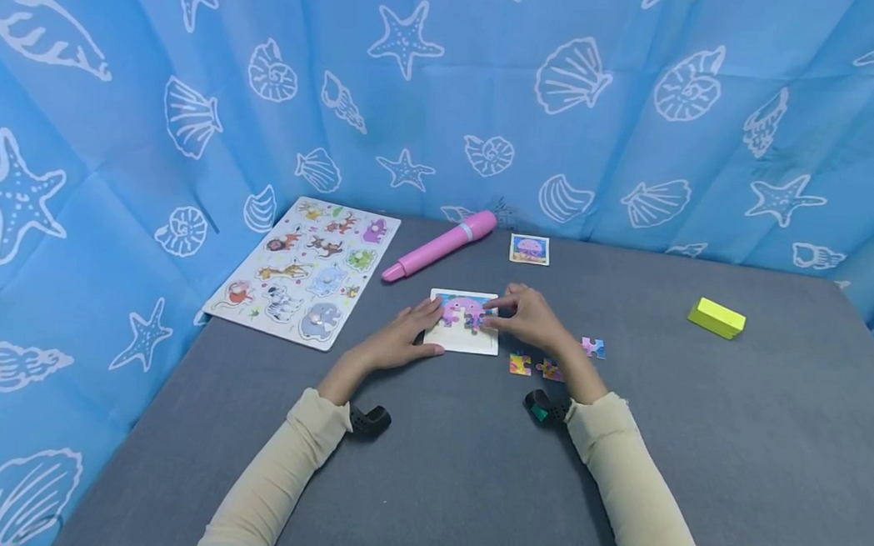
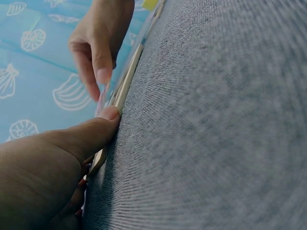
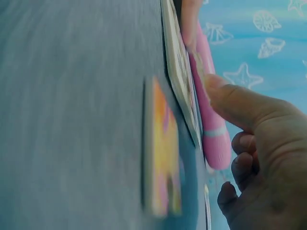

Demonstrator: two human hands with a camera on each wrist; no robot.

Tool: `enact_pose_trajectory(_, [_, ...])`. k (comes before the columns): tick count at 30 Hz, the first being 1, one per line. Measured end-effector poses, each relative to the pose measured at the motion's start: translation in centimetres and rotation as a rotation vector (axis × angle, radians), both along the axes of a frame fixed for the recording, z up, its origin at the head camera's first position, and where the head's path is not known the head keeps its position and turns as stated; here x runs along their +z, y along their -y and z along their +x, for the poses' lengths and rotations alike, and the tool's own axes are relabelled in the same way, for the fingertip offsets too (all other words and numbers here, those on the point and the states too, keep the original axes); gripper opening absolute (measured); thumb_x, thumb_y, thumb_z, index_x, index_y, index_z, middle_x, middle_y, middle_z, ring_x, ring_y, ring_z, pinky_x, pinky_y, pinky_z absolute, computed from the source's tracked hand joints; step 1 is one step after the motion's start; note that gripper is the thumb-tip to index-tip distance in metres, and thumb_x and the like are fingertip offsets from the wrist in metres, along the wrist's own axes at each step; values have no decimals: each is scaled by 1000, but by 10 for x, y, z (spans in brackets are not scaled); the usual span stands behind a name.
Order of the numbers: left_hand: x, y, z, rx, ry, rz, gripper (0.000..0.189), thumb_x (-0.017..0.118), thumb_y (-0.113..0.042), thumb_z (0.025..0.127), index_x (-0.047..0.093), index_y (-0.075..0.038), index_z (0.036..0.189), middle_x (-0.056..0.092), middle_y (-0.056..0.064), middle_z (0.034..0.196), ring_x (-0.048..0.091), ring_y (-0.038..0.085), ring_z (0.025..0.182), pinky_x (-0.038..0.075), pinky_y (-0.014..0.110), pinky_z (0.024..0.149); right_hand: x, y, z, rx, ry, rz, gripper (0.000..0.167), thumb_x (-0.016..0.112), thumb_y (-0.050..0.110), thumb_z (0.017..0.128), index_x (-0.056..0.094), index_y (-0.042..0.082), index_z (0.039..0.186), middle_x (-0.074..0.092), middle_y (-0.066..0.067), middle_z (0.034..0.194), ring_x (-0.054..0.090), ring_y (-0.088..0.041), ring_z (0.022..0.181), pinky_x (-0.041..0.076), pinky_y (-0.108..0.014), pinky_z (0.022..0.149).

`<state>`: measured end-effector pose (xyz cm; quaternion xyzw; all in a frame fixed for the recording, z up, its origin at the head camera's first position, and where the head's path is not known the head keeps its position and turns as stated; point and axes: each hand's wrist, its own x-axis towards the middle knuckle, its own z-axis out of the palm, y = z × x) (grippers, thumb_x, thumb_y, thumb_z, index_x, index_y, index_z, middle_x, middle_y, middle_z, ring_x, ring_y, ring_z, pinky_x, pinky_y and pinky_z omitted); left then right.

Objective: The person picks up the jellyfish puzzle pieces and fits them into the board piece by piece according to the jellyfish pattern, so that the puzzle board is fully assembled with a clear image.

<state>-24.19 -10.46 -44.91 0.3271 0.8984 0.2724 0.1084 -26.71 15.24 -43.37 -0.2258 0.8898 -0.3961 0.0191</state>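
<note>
- Resting on the left side of the puzzle board (image 1: 481, 343) with the left hand (image 1: 399, 339); spread wide, with fairly straight fingers on the far left part and the thumb at the near left corner, gripping nothing else.
- In the left wrist view, pressing that thumb to the board's edge; cannot see much of the other fingers there.
- Pinching a thin piece (image 3: 201, 77) between thumb and finger of the right hand (image 1: 535, 317), with the last fingers loosely bent; at the board's right half, tilted up from it.
- On the board, flat on the table (image 1: 409, 488), a pink creature partly made up along the far side; bare and pale along the near side.
- Just right of the board, a yellow piece (image 1: 520, 364); beside it, close to the right forearm, a purple piece (image 1: 550, 369); past the forearm, a pink-blue piece (image 1: 593, 348).
- Beyond the board, near the curtain (image 1: 448, 98), a small card (image 1: 530, 249) with a pink creature.
- Left of the card, lying slantwise, a pink pen (image 1: 438, 249).
- Farther left, an animal board (image 1: 305, 273).
- Well off to the right, a yellow block (image 1: 716, 318).
</note>
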Motion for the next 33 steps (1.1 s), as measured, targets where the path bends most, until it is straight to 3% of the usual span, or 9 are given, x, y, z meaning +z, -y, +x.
enact_pose_trajectory(13, [2,-1,0,4,5,6,71,55,-33,91,20,-3,145,10,10,155,6,28,143,5,49,116,-7,21,-5,10,-42,66,27,77,19,74,73,3,96,53,-6,74,38,-15,66,33,-26,60])
enact_pose_trajectory(20, [2,0,1,7,0,-3,71,55,-33,91,20,-2,145,11,11,155,7,29,143,6,50,115,-4,26,-2,25,-69,107,39,79,24,71,71,5,104,50,-7,72,35,-15,64,30,-25,59])
enact_pose_trajectory(24, [2,0,1,5,-4,3,71,55,-32,91,21,-2,145,12,12,155,8,30,143,6,50,115,-2,30,0,29,-98,190,46,79,31,71,68,10,110,48,-5,74,35,-16,68,27,-26,61])
enact_pose_trajectory(33, [2,0,0,1,4,0,71,56,-32,91,20,-2,145,11,12,155,7,29,143,6,51,115,-2,36,0,-49,-51,292,48,78,39,70,67,18,113,46,-4,79,36,-18,72,25,-28,64])
